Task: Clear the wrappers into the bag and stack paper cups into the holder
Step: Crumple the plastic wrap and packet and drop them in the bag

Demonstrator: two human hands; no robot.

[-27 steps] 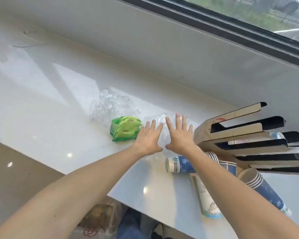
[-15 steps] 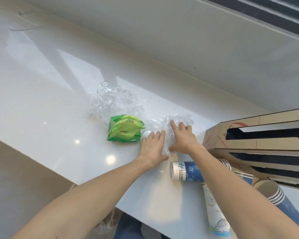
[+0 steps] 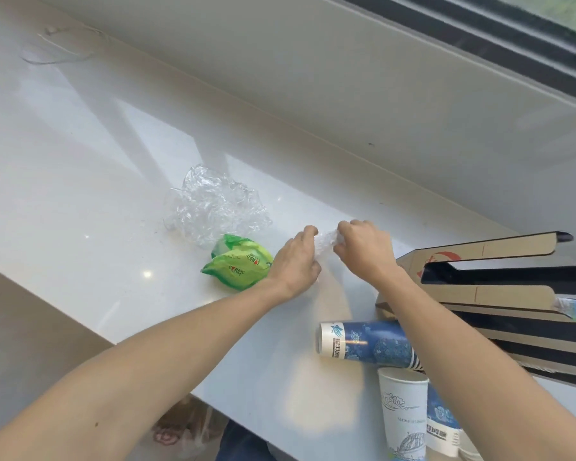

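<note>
Head-worn view, angled down, close over white counter (image 3: pixel 80 207)

Clear wrapper (image 3: pixel 325 242) (crumpled) between both hands

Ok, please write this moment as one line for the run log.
stage: gathering wrappers | left hand + right hand: both pinching small clear wrapper | green wrapper: on counter | cups: unstacked

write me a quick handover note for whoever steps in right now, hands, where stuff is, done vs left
Left hand and right hand: both pinching one small clear wrapper between them on the counter.
Crumpled clear wrapper and green wrapper lie loose left of the hands.
Cardboard holder lies at right; paper cups lie in front of it.
Bag sits below the counter edge.
Done: nothing visibly bagged.
Left: bag three wrappers, stack the cups.
</note>
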